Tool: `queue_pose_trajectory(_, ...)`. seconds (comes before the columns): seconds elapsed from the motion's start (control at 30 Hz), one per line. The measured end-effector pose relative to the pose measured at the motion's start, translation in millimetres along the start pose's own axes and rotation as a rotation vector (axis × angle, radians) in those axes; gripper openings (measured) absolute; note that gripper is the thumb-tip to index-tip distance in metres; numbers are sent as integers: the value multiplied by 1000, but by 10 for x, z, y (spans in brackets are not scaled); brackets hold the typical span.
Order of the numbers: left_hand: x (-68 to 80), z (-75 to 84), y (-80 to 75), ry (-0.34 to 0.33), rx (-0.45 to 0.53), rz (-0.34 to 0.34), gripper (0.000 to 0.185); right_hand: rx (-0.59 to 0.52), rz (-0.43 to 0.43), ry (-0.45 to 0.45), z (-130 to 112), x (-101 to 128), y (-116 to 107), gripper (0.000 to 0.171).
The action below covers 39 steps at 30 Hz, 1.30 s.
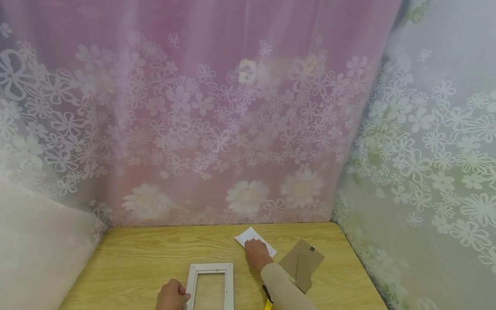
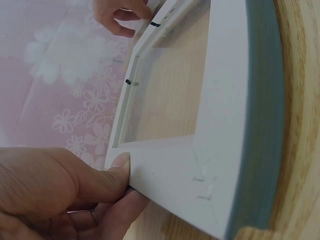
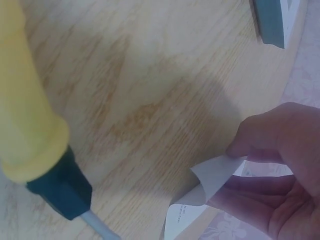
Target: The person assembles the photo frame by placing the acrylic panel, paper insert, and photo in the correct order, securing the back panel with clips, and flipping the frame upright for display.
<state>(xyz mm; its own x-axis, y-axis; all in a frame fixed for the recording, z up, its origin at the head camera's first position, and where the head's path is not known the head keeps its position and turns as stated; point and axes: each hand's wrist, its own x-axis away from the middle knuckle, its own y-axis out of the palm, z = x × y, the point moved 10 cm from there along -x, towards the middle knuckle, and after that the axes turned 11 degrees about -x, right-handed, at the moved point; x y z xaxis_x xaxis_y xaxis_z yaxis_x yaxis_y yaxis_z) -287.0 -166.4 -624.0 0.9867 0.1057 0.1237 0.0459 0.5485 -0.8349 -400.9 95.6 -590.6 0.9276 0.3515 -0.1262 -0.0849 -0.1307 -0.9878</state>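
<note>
From the head camera, a wooden worktop [image 1: 147, 267] stands against flowered curtains [image 1: 232, 107]. A white picture frame [image 1: 211, 284] lies flat near the front edge, with the wood showing through its opening. The left hand [image 1: 170, 296] holds the frame's left side, fingers curled against it. Further back and to the right, the right hand [image 1: 256, 253] rests on a white sheet of paper [image 1: 252, 237], and a brown cardboard backing [image 1: 302, 262] lies just beside the sleeve [image 1: 284, 288]. A yellow-handled tool [image 1: 267, 303] peeks out at the sleeve's left edge.

The left wrist camera shows the left hand [image 2: 55, 195] pinching a corner of the frame [image 2: 220, 125], thumb on the white face and fingers beneath; small black clips sit along the inner edge.

The right wrist camera shows the right hand [image 3: 280, 170] pinching the lifted, curled edge of the paper [image 3: 210, 185] between thumb and fingers, above the worktop [image 3: 150, 90]. The tool [image 3: 35, 135], yellow with a dark collar, lies on the wood to the left, and a corner of the frame [image 3: 272, 20] shows at the top.
</note>
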Motion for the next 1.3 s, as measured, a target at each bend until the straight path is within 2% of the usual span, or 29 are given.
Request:
queue_pose_trajectory(0.2, -5, 2, -3, 5, 1, 0, 24, -13, -41, 35, 32, -1, 18, 9)
queue_pose_trajectory(0.57, -15, 4, 12, -6, 6, -27, 22, -3, -43, 73, 26, -16, 17, 12)
queue_pose_trajectory(0.87, -7, 28, -7, 15, -1, -1, 23, -1, -54, 93, 45, -32, 61, 10)
queue_pose_trajectory(1.07, -10, 21, 4, 19, -13, 3, 24, 37, -30, 82, 44, -21, 45, 12)
queue_pose_trajectory(1.3, -10, 22, -2, 19, -14, 12, 24, 8, -23, 98, 74, -9, 33, 12)
